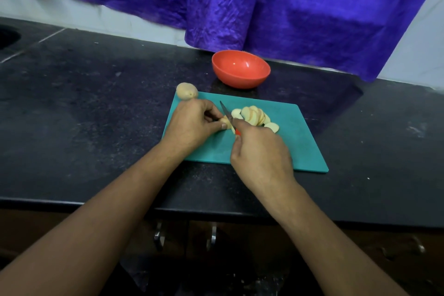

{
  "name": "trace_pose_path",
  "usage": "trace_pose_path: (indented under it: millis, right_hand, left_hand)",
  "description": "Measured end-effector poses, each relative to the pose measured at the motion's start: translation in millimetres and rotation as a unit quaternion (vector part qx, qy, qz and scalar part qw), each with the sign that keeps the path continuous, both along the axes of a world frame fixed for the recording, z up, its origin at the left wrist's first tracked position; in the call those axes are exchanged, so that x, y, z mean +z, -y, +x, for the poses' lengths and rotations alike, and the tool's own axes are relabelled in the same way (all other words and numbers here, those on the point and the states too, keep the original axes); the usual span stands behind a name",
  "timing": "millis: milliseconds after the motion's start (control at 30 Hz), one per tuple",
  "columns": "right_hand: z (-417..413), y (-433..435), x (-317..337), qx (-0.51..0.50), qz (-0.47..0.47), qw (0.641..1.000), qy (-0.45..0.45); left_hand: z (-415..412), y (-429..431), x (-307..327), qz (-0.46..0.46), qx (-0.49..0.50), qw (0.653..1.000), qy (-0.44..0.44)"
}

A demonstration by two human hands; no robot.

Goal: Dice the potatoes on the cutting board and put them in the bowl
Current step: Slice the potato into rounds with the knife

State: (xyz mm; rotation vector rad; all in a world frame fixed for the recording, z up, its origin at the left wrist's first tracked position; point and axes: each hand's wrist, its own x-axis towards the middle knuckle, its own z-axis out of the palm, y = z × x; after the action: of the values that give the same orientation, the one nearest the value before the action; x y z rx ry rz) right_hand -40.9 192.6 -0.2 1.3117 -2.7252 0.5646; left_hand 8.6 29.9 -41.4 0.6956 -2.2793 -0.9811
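Observation:
A teal cutting board lies on the black counter. My left hand pinches a small end piece of potato on the board. My right hand grips a red-handled knife whose blade rests against that piece. A fanned pile of potato slices lies just right of the blade. A whole unpeeled potato sits at the board's far left corner. Behind the board stands an orange bowl, which looks empty.
The black stone counter stretches left and right, its front edge close to me. A purple cloth hangs over the wall behind the bowl. A dark round opening shows at the far left. Cabinet handles sit below the counter edge.

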Motion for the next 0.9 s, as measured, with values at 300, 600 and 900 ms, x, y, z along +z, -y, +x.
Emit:
trace_pose_path:
  millis: [300,600,900]
  right_hand:
    - [8,-5,-12,0.009,0.046,0.998,-0.040]
    - [9,-27,-6,0.019,0.056,0.998,-0.018]
    - [2,-19,7,-0.005,-0.017,1.000,-0.002]
  left_hand:
    - [-1,1,-2,-0.002,0.006,1.000,0.001]
    - [-1,-1,-1,-0.012,0.009,1.000,0.006]
    - [0,1,-1,0.004,0.002,1.000,-0.005]
